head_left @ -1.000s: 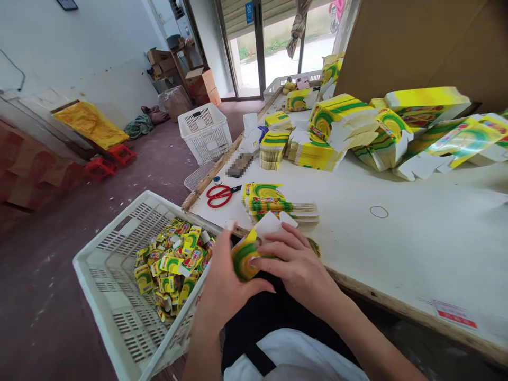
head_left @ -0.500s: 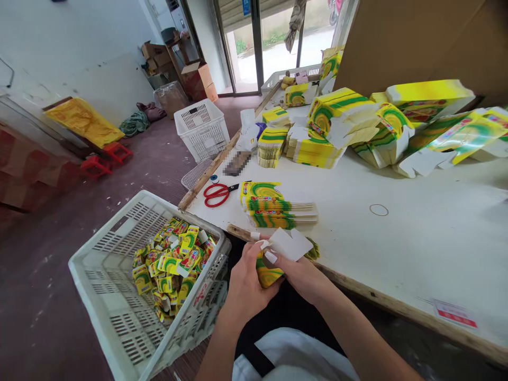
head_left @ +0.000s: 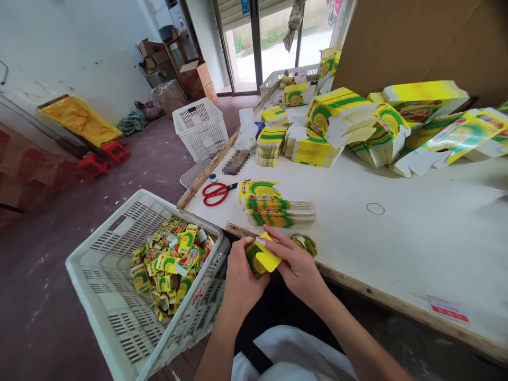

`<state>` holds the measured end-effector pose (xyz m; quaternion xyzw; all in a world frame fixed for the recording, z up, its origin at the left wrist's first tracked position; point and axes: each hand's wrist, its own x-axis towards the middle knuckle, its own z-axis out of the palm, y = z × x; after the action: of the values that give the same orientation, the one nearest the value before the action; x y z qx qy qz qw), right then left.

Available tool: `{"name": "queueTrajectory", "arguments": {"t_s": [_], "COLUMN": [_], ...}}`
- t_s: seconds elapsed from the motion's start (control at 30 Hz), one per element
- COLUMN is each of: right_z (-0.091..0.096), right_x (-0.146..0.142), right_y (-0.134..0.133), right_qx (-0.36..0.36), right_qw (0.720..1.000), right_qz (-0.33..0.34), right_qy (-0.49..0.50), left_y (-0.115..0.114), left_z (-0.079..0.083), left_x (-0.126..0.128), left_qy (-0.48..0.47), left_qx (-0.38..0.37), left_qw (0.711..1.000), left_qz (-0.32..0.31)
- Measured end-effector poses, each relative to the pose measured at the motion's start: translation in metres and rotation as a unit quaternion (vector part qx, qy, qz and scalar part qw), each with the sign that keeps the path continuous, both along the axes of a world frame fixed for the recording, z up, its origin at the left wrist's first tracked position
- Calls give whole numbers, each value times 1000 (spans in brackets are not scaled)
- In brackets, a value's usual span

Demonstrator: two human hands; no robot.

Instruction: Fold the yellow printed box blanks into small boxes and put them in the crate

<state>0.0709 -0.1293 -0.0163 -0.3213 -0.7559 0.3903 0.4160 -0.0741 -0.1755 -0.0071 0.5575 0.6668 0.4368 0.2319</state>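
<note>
A yellow carton (head_left: 270,258) is held at the table's near edge (head_left: 367,291), gripped in the curled left hand (head_left: 245,276) and pinched by the right hand (head_left: 300,263), seemingly for steadiness, while flat cartons (head_left: 270,209) are stacked just inside, presumably for reach.

Your carton (head_left: 270,259): smooth printed card
Rough wood edging (head_left: 397,305), smooth desk (head_left: 357,238); at your view's eight o'clock, a plastic crate (head_left: 188,320).

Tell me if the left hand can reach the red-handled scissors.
Probably yes: the red-handled scissors lie uncovered on the table, ahead of the left hand with nothing tall between, though it likely must release the yellow carton.
</note>
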Motion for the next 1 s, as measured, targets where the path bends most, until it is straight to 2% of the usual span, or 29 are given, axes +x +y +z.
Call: {"name": "queueTrajectory", "arguments": {"t_s": [0.2,0.33,0.4,0.53,0.6,0.63,0.67,0.7,0.73,0.77,0.83,0.9,1.0], "right_z": [3,16,19,16,17,19,22,25,29,33,39,43,45], "right_x": [10,17,16,4,-1,-3,-4,-4,-4,-4,-3,-4,-6], "right_y": [8,17,19,14,13,15,20,26,35,46,71,93,113], "right_qx": [-3,1,-13,-56,-52,-49,-48,-48,-47,-40,-9,17,23], "right_qw": [995,992,994,998,997,996,994,994,996,997,989,966,944], "right_qz": [67,98,85,35,59,73,77,64,31,-20,-145,-219,-212], "right_qy": [-78,-79,-67,-16,18,36,54,70,76,69,-5,-136,-250], "left_y": [-2,3,5,7,7,7,8,9,10,12,16,17,14], "left_z": [14,20,23,26,24,21,18,15,12,8,2,-4,-8], "left_x": [-16,-18,-17,-17,-20,-23,-26,-30,-34,-38,-41,-39,-29], "left_qy": [85,108,103,55,-26,-85,-151,-221,-289,-350,-438,-472,-481], "left_qx": [-2,-1,5,7,11,28,62,107,149,171,146,85,61], "left_qw": [996,993,994,998,1000,996,983,959,924,884,822,804,813], "left_qz": [-12,-40,-44,-22,1,31,79,139,203,260,334,352,324]}}
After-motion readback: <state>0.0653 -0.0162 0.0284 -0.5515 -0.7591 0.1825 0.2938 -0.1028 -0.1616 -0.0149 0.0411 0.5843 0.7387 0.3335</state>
